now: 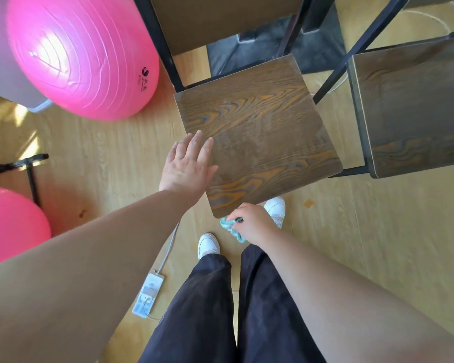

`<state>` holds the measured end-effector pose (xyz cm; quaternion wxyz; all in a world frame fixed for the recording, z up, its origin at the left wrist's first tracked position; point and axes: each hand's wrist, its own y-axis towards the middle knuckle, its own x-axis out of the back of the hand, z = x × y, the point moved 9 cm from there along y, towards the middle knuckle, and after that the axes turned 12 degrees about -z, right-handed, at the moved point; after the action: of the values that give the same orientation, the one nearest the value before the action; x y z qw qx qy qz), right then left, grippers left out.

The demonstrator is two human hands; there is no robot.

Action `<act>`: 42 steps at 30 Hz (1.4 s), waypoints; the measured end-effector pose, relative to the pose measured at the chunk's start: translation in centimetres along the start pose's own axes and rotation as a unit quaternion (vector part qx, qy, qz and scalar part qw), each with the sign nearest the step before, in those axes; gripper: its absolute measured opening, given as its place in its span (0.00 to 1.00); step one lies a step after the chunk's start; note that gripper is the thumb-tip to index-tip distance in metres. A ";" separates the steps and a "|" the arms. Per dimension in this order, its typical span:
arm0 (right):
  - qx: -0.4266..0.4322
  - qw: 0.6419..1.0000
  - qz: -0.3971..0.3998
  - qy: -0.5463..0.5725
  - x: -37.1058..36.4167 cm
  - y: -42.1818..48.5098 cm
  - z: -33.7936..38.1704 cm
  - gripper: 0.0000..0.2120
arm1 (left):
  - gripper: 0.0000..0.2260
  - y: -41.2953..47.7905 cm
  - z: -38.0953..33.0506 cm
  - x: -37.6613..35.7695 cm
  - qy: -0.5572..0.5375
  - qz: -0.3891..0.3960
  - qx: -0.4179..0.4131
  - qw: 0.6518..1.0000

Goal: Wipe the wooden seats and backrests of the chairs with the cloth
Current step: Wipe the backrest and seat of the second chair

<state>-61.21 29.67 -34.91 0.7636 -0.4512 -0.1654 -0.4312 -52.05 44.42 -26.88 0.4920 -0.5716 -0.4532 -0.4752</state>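
The right grip (254,224) is curled tight round the bunched teal cloth (228,226), which pokes out to the left of its knuckles; it sits at the near corner of the wooden seat (257,132), at the edge rather than on the top, and whether cloth and wood touch cannot be told. The left grip (186,166), beyond and to the left of the right one, is spread flat with straight fingers on the seat's left edge; it holds nothing and seems to steady the chair.

The seat ahead of both grips shows a dull haze, so whether it has been wiped is unclear. The backrest (220,22) far beyond them, and the neighbouring seat (414,108) well to the right, look untouched; most of the task probably remains.
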 end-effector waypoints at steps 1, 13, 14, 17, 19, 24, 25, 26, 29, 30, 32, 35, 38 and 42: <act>-0.014 1.000 -0.020 0.013 1.8 -0.3 0.0 0.12 | 0.28 0.1 0.1 1.2 0.003 -0.006 -0.003 1.000; -0.012 0.952 -0.307 -0.015 29.5 -5.8 7.9 0.11 | 0.27 3.2 -5.4 21.8 -0.035 -0.097 -0.040 0.994; -0.012 0.942 -0.334 -0.025 31.8 -6.7 8.4 0.11 | 0.27 3.6 -6.3 23.4 -0.034 -0.108 -0.042 0.993; -0.019 0.921 -0.385 -0.051 37.8 -9.1 9.0 0.12 | 0.26 4.7 -9.5 27.9 -0.022 -0.140 -0.044 0.989; -0.024 0.912 -0.403 -0.065 41.6 -10.6 8.4 0.14 | 0.26 5.8 -12.1 30.7 -0.021 -0.158 -0.037 0.987; -0.017 0.900 -0.434 -0.039 50.9 -14.1 4.8 0.13 | 0.26 8.4 -20.0 36.4 -0.004 -0.187 -0.047 0.981; -0.014 0.896 -0.443 -0.033 52.9 -14.9 3.7 0.14 | 0.26 8.8 -21.8 37.1 0.000 -0.189 -0.047 0.981; -0.009 0.892 -0.451 -0.028 54.8 -15.8 2.7 0.14 | 0.26 9.2 -23.7 37.6 0.000 -0.191 -0.044 0.981; 0.005 0.883 -0.467 -0.034 60.4 -18.5 -0.3 0.15 | 0.25 10.0 -29.3 39.0 -0.010 -0.201 -0.021 0.979; 0.007 0.880 -0.473 -0.037 62.2 -19.3 -1.4 0.15 | 0.25 10.2 -31.3 39.5 -0.017 -0.206 -0.013 0.978; 0.003 0.875 -0.483 -0.042 65.5 -20.6 -3.7 0.15 | 0.26 10.6 -34.9 40.3 -0.031 -0.211 0.000 0.977; 0.007 0.871 -0.490 -0.043 69.4 -21.6 -6.2 0.14 | 0.26 11.2 -39.3 41.4 -0.032 -0.215 0.011 0.976; 0.004 0.867 -0.498 -0.035 72.1 -21.8 -8.0 0.14 | 0.26 12.5 -42.2 42.6 -0.030 -0.220 0.019 0.975; 0.001 0.864 -0.502 -0.027 74.9 -19.9 -9.4 0.14 | 0.26 15.6 -43.9 44.4 -0.024 -0.230 0.018 0.973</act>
<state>-35.57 -20.66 19.00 0.4393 -0.3182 -0.3907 -0.7437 -34.83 1.45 17.81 0.3687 -0.4538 -0.5928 -0.5537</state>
